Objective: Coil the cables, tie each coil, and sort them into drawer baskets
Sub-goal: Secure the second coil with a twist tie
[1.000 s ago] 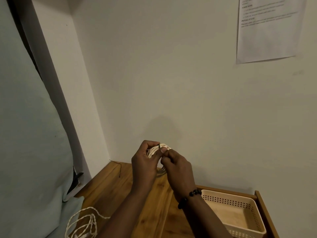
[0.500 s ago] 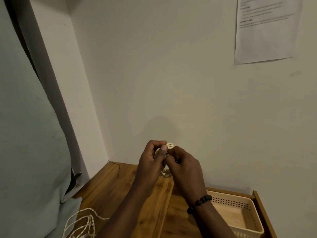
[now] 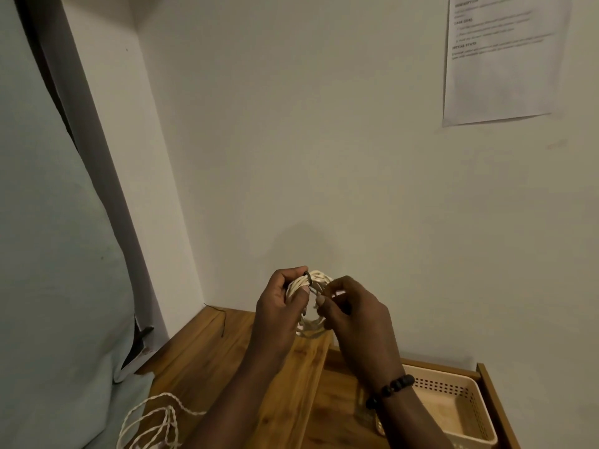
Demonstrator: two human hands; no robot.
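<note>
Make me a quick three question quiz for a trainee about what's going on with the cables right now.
1. True or false: the white cable coil is held up in the air between both hands.
2. What does the left hand pinch against the coil: A) a dark tie, B) a pair of scissors, C) a strip of tape?
3. Where is the beige basket with respect to the right hand?

Key: 1 true. 2 A. 3 lower right, in the open wooden drawer.
</note>
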